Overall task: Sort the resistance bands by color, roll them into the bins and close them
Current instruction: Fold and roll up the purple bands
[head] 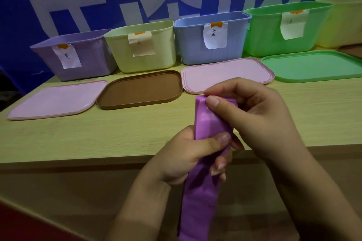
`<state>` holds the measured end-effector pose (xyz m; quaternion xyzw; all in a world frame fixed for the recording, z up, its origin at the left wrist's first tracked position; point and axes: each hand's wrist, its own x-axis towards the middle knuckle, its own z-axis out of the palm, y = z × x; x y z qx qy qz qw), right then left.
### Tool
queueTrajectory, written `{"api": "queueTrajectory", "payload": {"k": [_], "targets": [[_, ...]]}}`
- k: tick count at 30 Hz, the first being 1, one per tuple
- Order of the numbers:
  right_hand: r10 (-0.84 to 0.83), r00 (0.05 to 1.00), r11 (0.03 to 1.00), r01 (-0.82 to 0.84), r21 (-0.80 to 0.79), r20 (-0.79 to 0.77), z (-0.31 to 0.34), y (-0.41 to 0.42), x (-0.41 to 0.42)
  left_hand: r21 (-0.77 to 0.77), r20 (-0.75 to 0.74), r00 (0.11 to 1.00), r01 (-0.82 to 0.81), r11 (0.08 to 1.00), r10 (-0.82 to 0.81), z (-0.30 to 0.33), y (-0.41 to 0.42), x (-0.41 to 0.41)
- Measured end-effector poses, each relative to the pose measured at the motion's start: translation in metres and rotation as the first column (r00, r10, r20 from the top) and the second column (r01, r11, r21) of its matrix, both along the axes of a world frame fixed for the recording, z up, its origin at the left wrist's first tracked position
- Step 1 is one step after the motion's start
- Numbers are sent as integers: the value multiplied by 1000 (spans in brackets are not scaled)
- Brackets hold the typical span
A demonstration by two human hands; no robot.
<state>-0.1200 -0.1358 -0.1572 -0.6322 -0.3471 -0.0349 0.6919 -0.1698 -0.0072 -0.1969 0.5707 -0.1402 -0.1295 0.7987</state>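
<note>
A purple resistance band [205, 121] runs up from the bottom of the view over the table's front edge. My left hand [188, 154] grips it at its middle, thumb across the front. My right hand [254, 111] pinches the band's top end, where it is folded over. A row of open bins stands at the back: purple bin [92, 60], pale yellow-green bin [162, 49], blue bin [235, 45], green bin [266, 33] and a yellow bin [344, 25] at the far right. The insides of the bins are hidden.
Lids lie flat in front of the bins: a pink lid [52, 100], a brown lid [141, 88], another pink lid [225, 72] and a green lid [313, 64]. The wooden table [98, 133] has its front edge just under my hands. A blue-and-white wall stands behind.
</note>
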Motion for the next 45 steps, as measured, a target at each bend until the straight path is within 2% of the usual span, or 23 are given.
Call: {"api": "queueTrajectory", "payload": {"k": [3, 5, 7, 9, 10, 12, 16, 21, 22, 24, 26, 29, 32, 35, 37, 42, 45], "targets": [[-57, 995, 998, 58, -12, 86, -1, 3, -1, 36, 34, 995, -91, 995, 90, -1, -3, -2], [-63, 995, 998, 64, -14, 76, 0, 1, 0, 48, 66, 973, -223, 974, 219, -1, -2, -3], [-56, 998, 998, 56, 3, 36, 1, -2, -1, 151, 280, 862, -473, 868, 422, 2, 2, -4], [-47, 999, 999, 47, 0, 8, 1, -5, -3, 188, 513, 677, -689, 700, 528, 10, 7, -6], [-48, 999, 999, 48, -16, 12, 1, -6, -4, 174, 571, 622, -729, 662, 536, 15, 8, -7], [-57, 997, 997, 60, -55, 50, 1, -6, -6, 120, 651, 551, -754, 646, 522, 18, 12, -9], [29, 996, 994, -20, -108, 86, 2, -9, -3, 7, 675, 485, -758, 652, 556, 19, 15, -8], [139, 989, 987, -135, -85, 53, 3, -19, -4, -42, 591, 524, -739, 672, 613, 17, 14, -9], [129, 990, 990, -126, -60, 49, 3, -19, -3, -41, 539, 570, -718, 695, 620, 17, 12, -9], [70, 994, 997, -68, -28, 85, -1, -17, -2, -52, 357, 717, -624, 779, 598, 18, 5, -7], [13, 993, 1000, -12, -9, 120, -3, -16, 0, -58, 163, 859, -483, 874, 485, 17, -2, -7], [-100, 962, 993, 114, -43, 254, -6, -13, 1, -41, -34, 966, -256, 966, 255, 15, -6, -10], [-195, 908, 971, 232, -56, 369, -11, -10, 3, -52, -101, 992, -75, 996, 70, 11, -3, -9], [-259, 822, 937, 341, -74, 507, -14, -5, 6, -119, -120, 992, -40, 992, 26, 11, -2, -6], [-250, 788, 927, 363, -96, 563, -15, -2, 9, -100, -107, 992, -73, 992, 63, 12, -2, -4], [-112, 789, 946, 271, -178, 604, -15, -2, 12, -4, -90, 962, -260, 966, 259, 22, -2, -4], [-85, 786, 945, 258, -200, 612, -14, -1, 12, 75, -65, 930, -357, 931, 362, 23, -5, -4]]}}
